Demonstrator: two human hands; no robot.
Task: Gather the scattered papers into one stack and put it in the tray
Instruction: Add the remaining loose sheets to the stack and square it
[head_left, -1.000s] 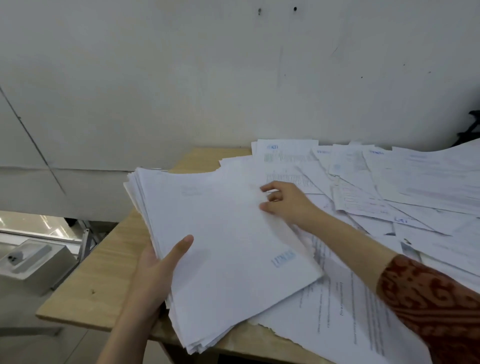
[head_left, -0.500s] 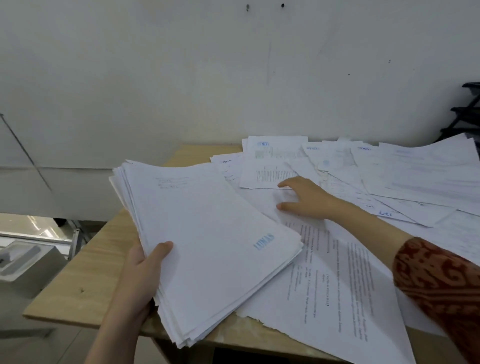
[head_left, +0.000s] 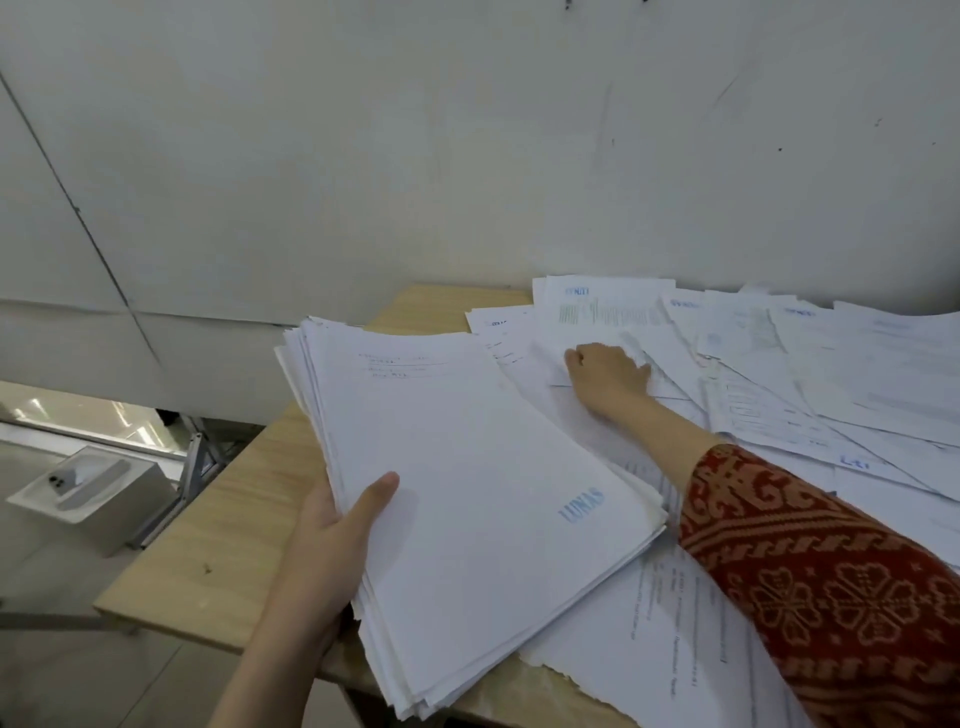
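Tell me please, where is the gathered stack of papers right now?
In the head view, the stack sits centre-left, gripped by the left hand over the table's left end.

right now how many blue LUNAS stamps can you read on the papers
1. It is on the top sheet of the stack, near its right corner, held by the left hand. Blue marks on the scattered papers are too blurred to read; more may be hidden.

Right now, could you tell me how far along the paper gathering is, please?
Partly done: the left hand holds a thick stack in its grip. In hand: the right hand rests on a loose sheet farther back. Left: many scattered papers cover the table. No tray is clearly in view.
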